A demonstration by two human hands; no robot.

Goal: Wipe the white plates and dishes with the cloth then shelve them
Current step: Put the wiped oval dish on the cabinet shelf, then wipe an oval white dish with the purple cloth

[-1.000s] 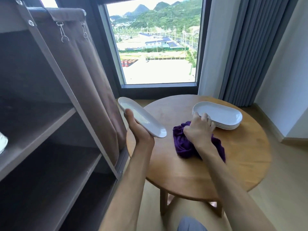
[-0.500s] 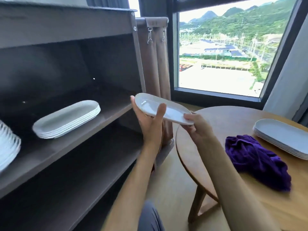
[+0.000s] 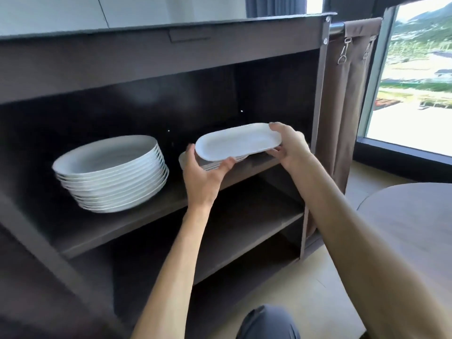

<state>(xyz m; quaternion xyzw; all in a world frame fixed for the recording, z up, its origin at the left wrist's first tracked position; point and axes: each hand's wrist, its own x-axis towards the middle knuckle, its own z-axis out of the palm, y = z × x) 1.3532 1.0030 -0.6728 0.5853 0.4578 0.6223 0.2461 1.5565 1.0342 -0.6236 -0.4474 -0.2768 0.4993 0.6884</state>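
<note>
Dark shelving fills most of my view, window off to the right. On the middle shelf, left side, sits a tall stack of round plates. Next over, my left hand curls under the near end of the oval dish, right hand pinching its far end, both grips closed on the rim. It hovers just above a low stack of matching dishes. Stiff, slick, chippable, so I'd hold the ends.

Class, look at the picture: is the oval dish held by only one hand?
No: the left hand and right hand each grip an end of the oval dish.
</note>
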